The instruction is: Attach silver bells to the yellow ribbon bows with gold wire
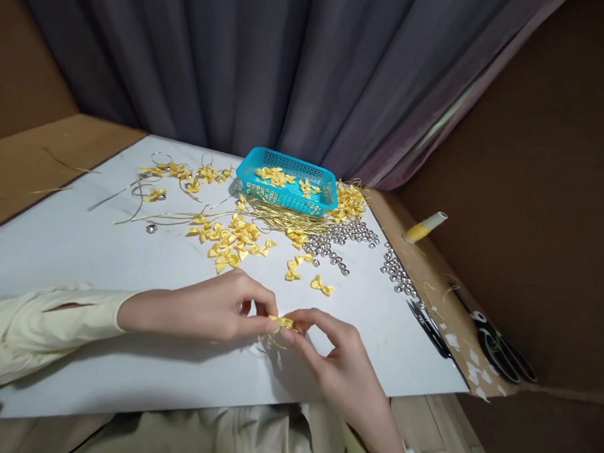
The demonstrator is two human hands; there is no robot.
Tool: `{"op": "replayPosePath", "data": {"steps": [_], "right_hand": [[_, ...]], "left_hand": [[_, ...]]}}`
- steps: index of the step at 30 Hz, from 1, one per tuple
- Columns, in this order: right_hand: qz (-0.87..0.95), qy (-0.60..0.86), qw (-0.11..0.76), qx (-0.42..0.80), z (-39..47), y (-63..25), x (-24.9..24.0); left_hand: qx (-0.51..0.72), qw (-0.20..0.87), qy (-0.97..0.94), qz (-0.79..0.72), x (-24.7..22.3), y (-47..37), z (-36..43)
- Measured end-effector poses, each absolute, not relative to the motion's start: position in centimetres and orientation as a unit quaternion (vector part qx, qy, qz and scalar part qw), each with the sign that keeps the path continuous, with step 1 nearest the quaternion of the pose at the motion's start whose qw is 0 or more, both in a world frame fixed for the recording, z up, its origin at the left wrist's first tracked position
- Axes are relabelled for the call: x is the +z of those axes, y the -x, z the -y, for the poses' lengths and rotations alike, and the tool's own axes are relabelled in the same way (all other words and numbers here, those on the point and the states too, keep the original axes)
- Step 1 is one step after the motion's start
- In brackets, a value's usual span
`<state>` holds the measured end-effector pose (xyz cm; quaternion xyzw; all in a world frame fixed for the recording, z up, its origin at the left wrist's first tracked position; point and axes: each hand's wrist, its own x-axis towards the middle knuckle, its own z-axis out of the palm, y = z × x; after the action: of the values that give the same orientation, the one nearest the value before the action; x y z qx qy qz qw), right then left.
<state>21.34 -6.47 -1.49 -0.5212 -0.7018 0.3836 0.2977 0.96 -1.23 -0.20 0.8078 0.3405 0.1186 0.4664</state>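
Observation:
Just above the front part of the white board [175, 374], my left hand [218, 306] and my right hand [336, 351] meet around one small yellow ribbon bow [281, 322]. Both hands are closed, thumb against fingers, pinching the bow from either side. A thin gold cord loop hangs below the bow between my fingertips. Beyond my hands lie loose yellow bows [236, 237], with a single bow [322, 285] nearest my right hand. Small silver bells or beads [339, 241] are spread behind it.
A blue plastic basket [287, 179] holding bows stands at the back, with gold cords [287, 216] before it. Bows with cord loops [184, 174] lie back left. At right are small snips [430, 329], black-handled scissors [494, 338], a yellow-and-white tube [425, 227] and paper scraps.

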Motion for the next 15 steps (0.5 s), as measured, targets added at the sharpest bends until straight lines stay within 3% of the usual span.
{"op": "replayPosePath", "data": {"steps": [15], "right_hand": [[0.695, 0.487, 0.319, 0.423, 6.6, -21.6, -0.8]], "left_hand": [[0.069, 0.532, -0.777, -0.330, 0.8, -0.8, 0.8]]}}
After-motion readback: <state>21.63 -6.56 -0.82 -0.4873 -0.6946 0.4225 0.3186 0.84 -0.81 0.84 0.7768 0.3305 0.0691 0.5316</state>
